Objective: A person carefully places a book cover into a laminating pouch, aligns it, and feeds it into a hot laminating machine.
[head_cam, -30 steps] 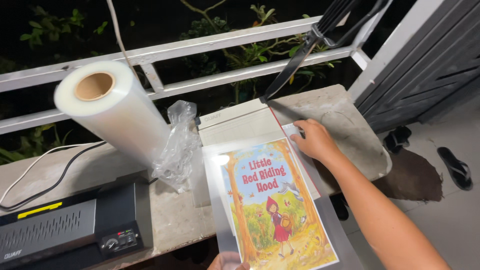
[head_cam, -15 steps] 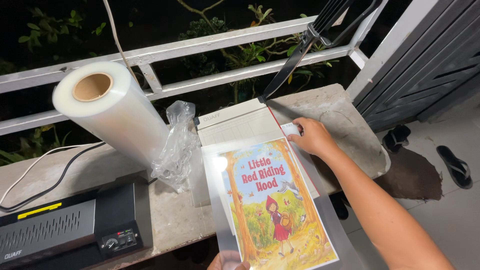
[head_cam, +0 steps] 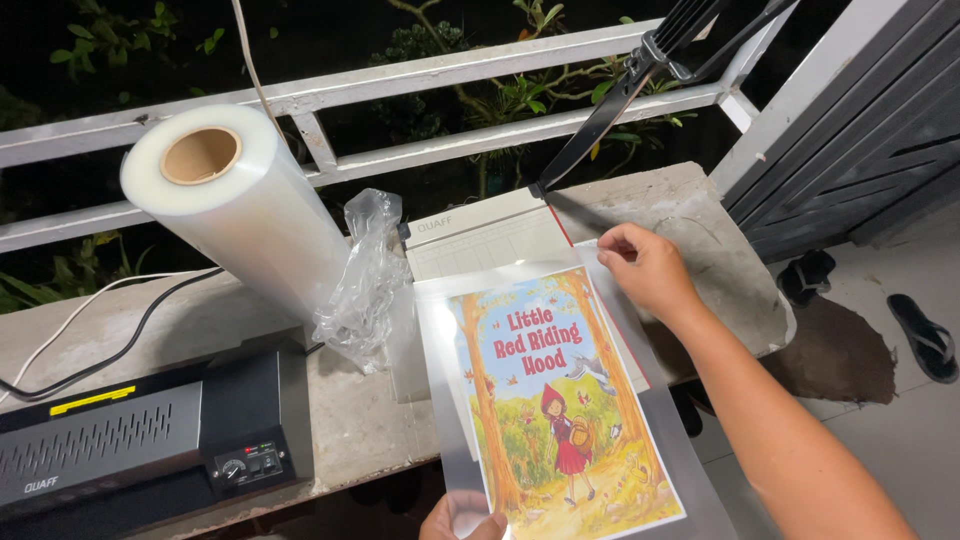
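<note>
Barely any shift vs the frames a sec ago: right hand [head_cam: 648,268] stays at the far right corner of the laminated sheet [head_cam: 560,400], sheet still lying over the paper trimmer [head_cam: 490,240], left hand [head_cam: 462,516] still at the near edge.

Right hand grip: fingers curled, pinching the clear film border at that top corner, thumb side twd the sheet. Left hand grip: only fingertips show at the bottom of the view, thumb on top of the sheet's near edge, grasping it; rest of the hand is cut off.

Sheet itself: a colourful storybook cover pic w/ a red-hooded girl among autumn trees, sealed in glossy clear film w/ a wide transparent margin. It runs from the trimmer base out past the near edge of the table [head_cam: 700,230], tilted a bit to the right, near end hanging free over the edge.

Trimmer's long black blade arm [head_cam: 600,120] is raised, angled up twd the white railing [head_cam: 400,80]. Just left of the trimmer, a crumpled clear plastic bag [head_cam: 365,275], touching the big roll of clear film [head_cam: 235,210], which leans w/ its cardboard core facing up-left. Black laminator [head_cam: 140,440] sits at near left, cable [head_cam: 110,330] running off behind it. Sandals [head_cam: 925,335] on the tiled floor [head_cam: 900,450] at far right.
</note>
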